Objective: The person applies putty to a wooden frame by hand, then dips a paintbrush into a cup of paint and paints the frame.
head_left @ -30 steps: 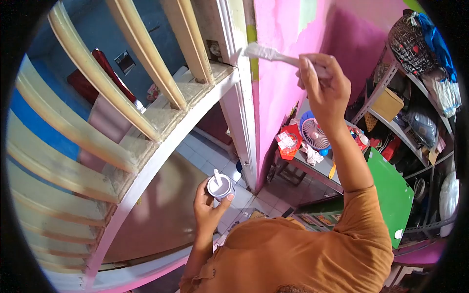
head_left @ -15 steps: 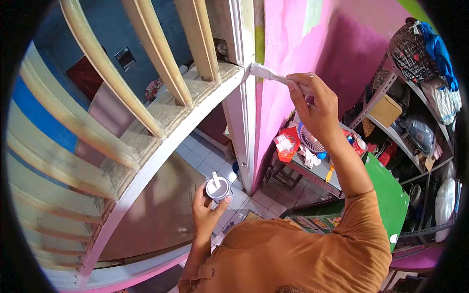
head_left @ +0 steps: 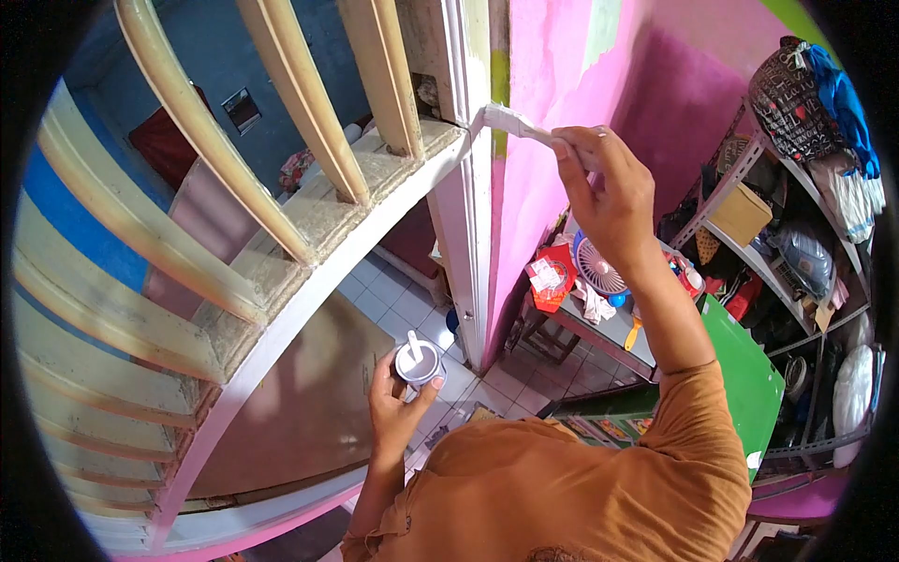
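Note:
My right hand (head_left: pixel 613 192) is closed round the handle of a paintbrush (head_left: pixel 510 123). Its bristles, coated in white, touch the edge of the white door frame (head_left: pixel 477 206) where it meets the pink wall (head_left: pixel 538 103). Lower down, my left hand (head_left: pixel 396 405) grips a small open paint can (head_left: pixel 419 365). A white stick stands inside the can, and pale paint coats its inside.
Cream bars (head_left: pixel 309 103) rise from a dusty ledge (head_left: pixel 328 225) on the left. At the right are a table with a fan (head_left: pixel 599 266), a green cabinet (head_left: pixel 735 375) and a loaded metal shelf (head_left: pixel 749 245). A tiled floor shows below.
My right hand and the brush have come down and left from off the wall to the frame's edge, then slightly up along it. My left hand still holds the can.

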A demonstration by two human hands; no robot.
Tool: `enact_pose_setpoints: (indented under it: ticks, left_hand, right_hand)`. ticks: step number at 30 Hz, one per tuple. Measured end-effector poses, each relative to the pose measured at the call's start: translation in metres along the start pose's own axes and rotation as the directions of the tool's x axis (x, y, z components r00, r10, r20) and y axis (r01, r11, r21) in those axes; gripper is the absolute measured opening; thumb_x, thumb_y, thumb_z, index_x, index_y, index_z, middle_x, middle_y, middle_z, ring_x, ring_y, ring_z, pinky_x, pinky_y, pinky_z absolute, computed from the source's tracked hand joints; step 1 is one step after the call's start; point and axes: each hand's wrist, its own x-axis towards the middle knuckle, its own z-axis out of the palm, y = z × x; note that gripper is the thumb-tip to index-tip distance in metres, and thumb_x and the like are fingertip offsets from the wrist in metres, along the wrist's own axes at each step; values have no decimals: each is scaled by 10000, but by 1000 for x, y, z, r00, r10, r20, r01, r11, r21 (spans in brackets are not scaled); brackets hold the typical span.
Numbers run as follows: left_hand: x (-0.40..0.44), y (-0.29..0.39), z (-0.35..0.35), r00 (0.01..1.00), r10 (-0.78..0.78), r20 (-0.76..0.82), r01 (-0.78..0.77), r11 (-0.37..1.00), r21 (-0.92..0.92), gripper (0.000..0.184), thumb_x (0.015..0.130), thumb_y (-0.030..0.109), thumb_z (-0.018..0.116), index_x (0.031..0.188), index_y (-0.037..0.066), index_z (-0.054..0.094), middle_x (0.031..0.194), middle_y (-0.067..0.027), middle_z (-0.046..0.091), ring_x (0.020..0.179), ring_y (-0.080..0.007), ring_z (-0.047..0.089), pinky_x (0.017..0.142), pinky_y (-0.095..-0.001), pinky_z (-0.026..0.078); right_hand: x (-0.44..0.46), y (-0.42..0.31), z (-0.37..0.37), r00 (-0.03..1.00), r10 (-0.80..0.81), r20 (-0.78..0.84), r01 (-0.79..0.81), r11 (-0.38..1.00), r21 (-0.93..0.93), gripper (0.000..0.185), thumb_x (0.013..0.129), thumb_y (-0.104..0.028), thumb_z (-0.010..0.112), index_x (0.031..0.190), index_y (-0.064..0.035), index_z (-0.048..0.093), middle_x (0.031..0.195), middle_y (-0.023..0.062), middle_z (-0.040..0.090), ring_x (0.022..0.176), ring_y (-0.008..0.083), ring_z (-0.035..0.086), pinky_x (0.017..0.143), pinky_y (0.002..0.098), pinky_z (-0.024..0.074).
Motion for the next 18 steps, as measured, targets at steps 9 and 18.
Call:
enact_pose_setpoints:
  ticks: [9,18]
  left_hand:
    - [0,-2,1,1000,8,-9,-8,1000,14,673,807,34,846,1363,-38,474,1254,-123,609,1164,-194,617,1003,-328,495]
    - [1,-5,-1,999,31,13,-31,1000,4,659,808,25,840,1358,-43,483,1243,-117,614,1143,-183,619,987,-321,502]
  right_hand:
    - [24,-2,-6,999,-30,9,31,999,-20,111,932,-37,696,1028,-5,649,852,129,676,637,245,685,571,334,541]
    - [71,6,-5,962,-242,-124,235,970,-69,87,928,-45,703,997,-19,656,844,118,674,633,229,677,548,322,536]
